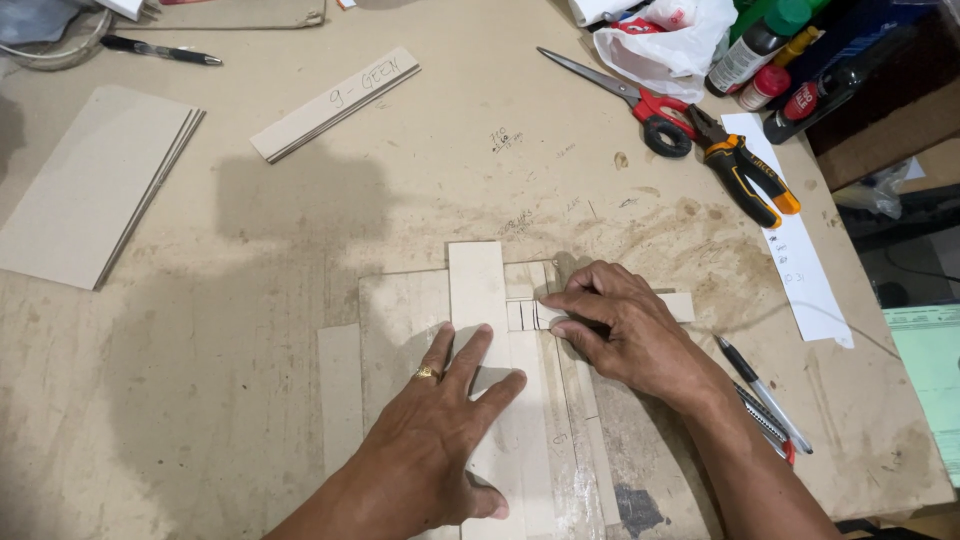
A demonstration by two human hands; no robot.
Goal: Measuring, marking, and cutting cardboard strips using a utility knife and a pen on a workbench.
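Left hand (440, 435) flat, fingers spread, palm pressing down on the upright pale strip (478, 300) at the middle of the table (250, 300); nothing gripped, just weight on it; right hand (625, 330) curled, fingertips pinched narrow on the short cross strip (525, 315) marked with dark lines, butted against the upright's three-o'clock edge; both lie on a flat board (400, 310); pens (765, 400) at four o'clock; pliers (745, 170) and scissors (620, 95) at one o'clock; stacked boards (90, 185) at ten.
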